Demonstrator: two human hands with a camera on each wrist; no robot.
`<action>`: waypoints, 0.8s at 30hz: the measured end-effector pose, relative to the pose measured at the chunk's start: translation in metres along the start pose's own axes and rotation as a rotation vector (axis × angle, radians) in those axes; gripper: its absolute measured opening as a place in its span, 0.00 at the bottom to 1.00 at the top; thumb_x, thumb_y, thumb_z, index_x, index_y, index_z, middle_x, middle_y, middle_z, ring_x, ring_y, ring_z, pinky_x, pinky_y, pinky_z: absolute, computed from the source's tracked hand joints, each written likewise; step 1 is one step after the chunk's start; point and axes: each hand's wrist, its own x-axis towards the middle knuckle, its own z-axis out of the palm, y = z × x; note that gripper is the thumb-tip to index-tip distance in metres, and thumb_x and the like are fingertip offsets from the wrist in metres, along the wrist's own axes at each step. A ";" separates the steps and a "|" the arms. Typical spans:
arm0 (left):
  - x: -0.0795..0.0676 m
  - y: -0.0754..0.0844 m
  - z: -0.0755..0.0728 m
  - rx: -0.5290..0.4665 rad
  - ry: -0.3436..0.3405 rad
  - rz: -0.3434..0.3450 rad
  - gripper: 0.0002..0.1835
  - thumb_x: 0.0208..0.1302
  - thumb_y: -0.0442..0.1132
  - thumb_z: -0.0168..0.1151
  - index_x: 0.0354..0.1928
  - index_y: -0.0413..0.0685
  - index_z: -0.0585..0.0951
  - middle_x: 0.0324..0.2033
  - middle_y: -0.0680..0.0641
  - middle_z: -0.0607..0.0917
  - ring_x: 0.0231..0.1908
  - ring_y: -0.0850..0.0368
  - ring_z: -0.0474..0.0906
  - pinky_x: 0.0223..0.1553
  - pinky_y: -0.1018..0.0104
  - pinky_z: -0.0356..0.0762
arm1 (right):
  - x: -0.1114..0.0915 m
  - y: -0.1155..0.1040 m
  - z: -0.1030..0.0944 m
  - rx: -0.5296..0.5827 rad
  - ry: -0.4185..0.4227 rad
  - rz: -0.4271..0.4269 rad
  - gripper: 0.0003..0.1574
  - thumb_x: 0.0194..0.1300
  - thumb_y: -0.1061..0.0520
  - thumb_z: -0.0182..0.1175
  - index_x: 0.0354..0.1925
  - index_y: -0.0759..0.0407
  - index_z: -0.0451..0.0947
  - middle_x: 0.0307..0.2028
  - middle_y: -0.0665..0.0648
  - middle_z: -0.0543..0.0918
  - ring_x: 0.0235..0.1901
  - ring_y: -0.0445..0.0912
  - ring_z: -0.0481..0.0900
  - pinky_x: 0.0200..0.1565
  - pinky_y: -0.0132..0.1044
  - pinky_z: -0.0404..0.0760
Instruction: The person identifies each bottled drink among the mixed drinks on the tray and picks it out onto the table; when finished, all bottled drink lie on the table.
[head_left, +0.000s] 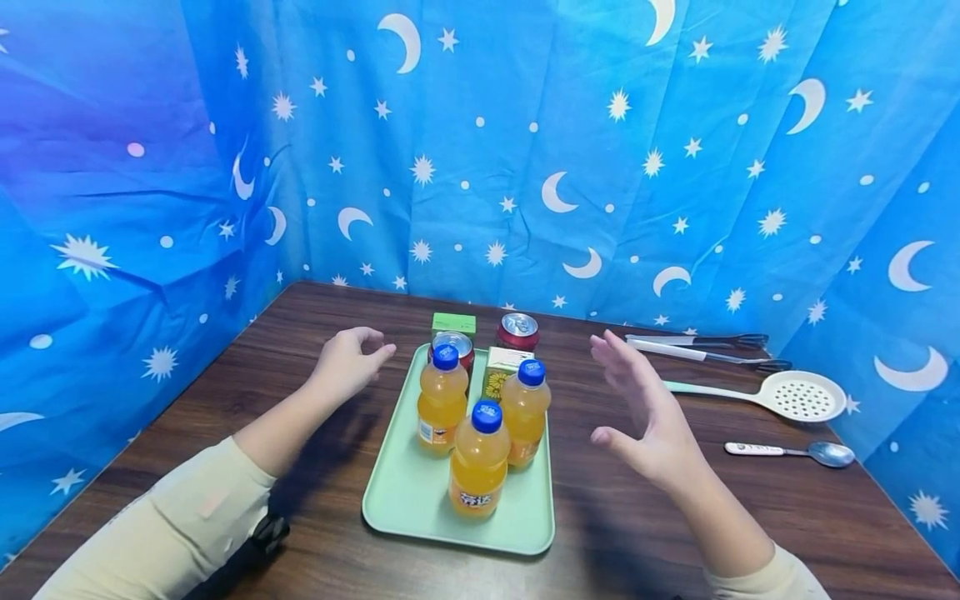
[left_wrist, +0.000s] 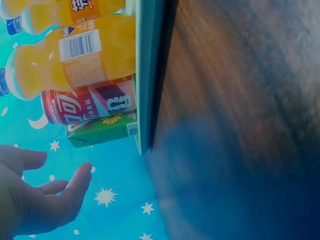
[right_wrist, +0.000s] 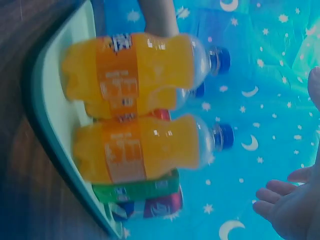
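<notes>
A light green tray (head_left: 521, 521) lies on the table. Three orange drink bottles with blue caps stand on it: a front bottle (head_left: 478, 471), a left bottle (head_left: 441, 404) and a right bottle (head_left: 527, 412). Behind them are a red soda can (left_wrist: 70, 106), a second can (head_left: 517, 331), a green drink carton (left_wrist: 102, 131) and a flower-printed carton (head_left: 497, 382), partly hidden. My left hand (head_left: 351, 362) hovers left of the tray, fingers loosely bent, holding nothing. Over the table right of the tray, my right hand (head_left: 648, 417) is raised with fingers spread, apart from the bottles.
On the right of the dark wooden table (head_left: 637, 542) lie a white slotted skimmer (head_left: 798, 396), a spoon (head_left: 828, 453) and two utensils with pale handles (head_left: 667, 348) near the back edge. A blue star-and-moon cloth (head_left: 480, 167) hangs around the table.
</notes>
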 end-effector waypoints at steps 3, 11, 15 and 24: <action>0.001 -0.005 0.003 -0.035 -0.028 -0.045 0.24 0.65 0.42 0.58 0.56 0.31 0.72 0.50 0.33 0.76 0.32 0.46 0.83 0.30 0.65 0.82 | -0.002 -0.003 0.007 0.064 -0.013 -0.006 0.58 0.46 0.67 0.72 0.70 0.65 0.51 0.66 0.66 0.60 0.66 0.56 0.55 0.64 0.35 0.59; 0.002 -0.012 0.017 -0.024 -0.088 -0.143 0.24 0.63 0.39 0.62 0.55 0.30 0.73 0.49 0.33 0.76 0.32 0.48 0.82 0.32 0.64 0.82 | -0.003 -0.009 0.026 0.091 -0.047 -0.008 0.61 0.41 0.68 0.74 0.70 0.63 0.52 0.67 0.63 0.60 0.67 0.55 0.55 0.64 0.37 0.59; 0.005 -0.015 0.025 -0.030 -0.127 -0.193 0.22 0.62 0.38 0.62 0.53 0.29 0.73 0.49 0.32 0.76 0.33 0.48 0.82 0.32 0.64 0.82 | -0.001 -0.012 0.034 0.077 -0.071 0.012 0.63 0.38 0.71 0.74 0.70 0.60 0.53 0.67 0.58 0.61 0.66 0.55 0.57 0.64 0.39 0.61; 0.009 -0.018 0.032 -0.070 -0.175 -0.286 0.21 0.61 0.36 0.63 0.51 0.29 0.73 0.42 0.35 0.77 0.37 0.47 0.78 0.29 0.64 0.82 | 0.004 -0.015 0.043 0.137 -0.095 -0.035 0.61 0.42 0.67 0.75 0.70 0.59 0.54 0.66 0.66 0.61 0.64 0.60 0.58 0.62 0.42 0.64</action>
